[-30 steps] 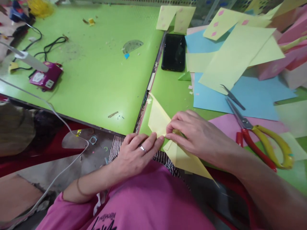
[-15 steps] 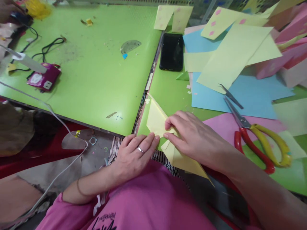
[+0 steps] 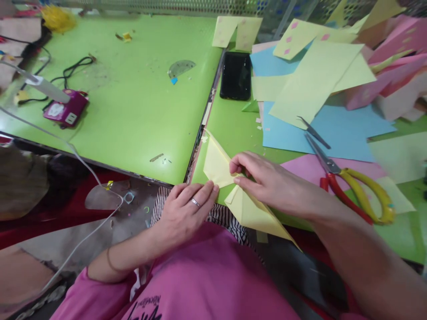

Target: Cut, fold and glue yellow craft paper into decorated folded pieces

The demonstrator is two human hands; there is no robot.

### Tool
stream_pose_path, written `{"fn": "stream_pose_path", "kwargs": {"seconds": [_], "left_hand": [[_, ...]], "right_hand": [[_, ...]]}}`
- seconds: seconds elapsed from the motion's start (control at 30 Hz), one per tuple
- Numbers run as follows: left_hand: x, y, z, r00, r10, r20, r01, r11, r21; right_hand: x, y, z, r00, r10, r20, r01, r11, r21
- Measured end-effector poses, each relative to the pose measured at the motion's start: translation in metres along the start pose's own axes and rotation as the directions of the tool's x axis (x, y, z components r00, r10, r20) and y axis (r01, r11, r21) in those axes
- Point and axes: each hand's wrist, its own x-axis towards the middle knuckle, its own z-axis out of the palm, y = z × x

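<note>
A sheet of folded pale yellow paper lies at the front edge of the green table, with creased flaps and a long pointed part hanging past the edge. My right hand pinches its middle fold between thumb and bent index finger. My left hand, wearing a ring, lies with fingers stretched out, tips at the paper's lower corner; its thumb is hidden. Right of my right hand, scissors with red and yellow handles lie partly under my forearm. Curved tweezers rest beside the blades.
A black phone lies beyond the paper. Blue sheets and yellow sheets pile up at the right. Across the table seam are a protractor, a purple power adapter and cables. A white cord hangs at the left.
My right thumb has shifted slightly right along the paper's fold, still pinching. My left hand stays nearly in place. The view has tilted a little, and a dark shape at the top left is gone.
</note>
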Motion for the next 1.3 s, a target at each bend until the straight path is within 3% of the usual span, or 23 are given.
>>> {"fn": "stream_pose_path", "kwargs": {"seconds": [0.2,0.37,0.57,0.73,0.83,0.9,0.93,0.97,1.0,1.07,1.13,1.2,1.3], "left_hand": [[-0.001,-0.004,-0.001,0.999,0.014,0.029,-0.013,1.000,-0.018],[0.006,-0.004,0.001,0.998,-0.010,-0.069,0.007,0.999,-0.038],[0.013,-0.005,0.003,0.988,0.153,0.008,-0.153,0.988,0.020],[0.012,-0.010,-0.008,0.956,0.283,-0.084,-0.286,0.958,-0.032],[0.021,-0.013,-0.018,0.956,0.156,-0.249,-0.191,0.974,-0.124],[0.035,-0.013,-0.024,0.934,-0.107,-0.342,-0.012,0.944,-0.330],[0.044,-0.012,-0.025,0.902,-0.272,-0.335,0.081,0.869,-0.488],[0.054,-0.011,-0.026,0.860,-0.431,-0.273,0.160,0.736,-0.658],[0.064,-0.010,-0.025,0.813,-0.558,-0.164,0.208,0.541,-0.815],[0.082,-0.006,-0.022,0.735,-0.672,0.091,0.202,0.089,-0.975],[0.096,0.000,-0.015,0.686,-0.671,0.281,0.145,-0.253,-0.957],[0.103,0.005,-0.007,0.646,-0.647,0.405,0.099,-0.454,-0.885],[0.107,0.012,0.003,0.595,-0.640,0.487,0.051,-0.574,-0.817]], "right_hand": [[-0.005,-0.002,-0.002,0.999,-0.022,-0.042,0.025,0.997,0.073],[-0.035,0.009,-0.012,0.965,0.056,-0.255,-0.026,0.992,0.120],[-0.080,0.019,-0.001,0.958,0.099,-0.270,-0.081,0.994,0.077],[-0.106,0.028,0.004,0.914,0.132,-0.385,-0.086,0.987,0.134],[-0.111,0.033,-0.003,0.837,0.182,-0.516,-0.054,0.966,0.253],[-0.108,0.032,-0.011,0.754,0.271,-0.599,-0.039,0.928,0.370],[-0.105,0.030,-0.014,0.720,0.315,-0.618,-0.038,0.908,0.417],[-0.101,0.028,-0.018,0.707,0.345,-0.618,-0.042,0.892,0.450],[-0.096,0.025,-0.020,0.710,0.358,-0.606,-0.047,0.883,0.467],[-0.086,0.019,-0.023,0.757,0.344,-0.555,-0.040,0.873,0.487],[-0.078,0.013,-0.022,0.820,0.291,-0.493,0.022,0.844,0.535],[-0.071,0.009,-0.016,0.864,0.213,-0.456,0.126,0.785,0.606],[-0.063,0.002,-0.004,0.872,0.176,-0.457,0.216,0.699,0.681]]}}
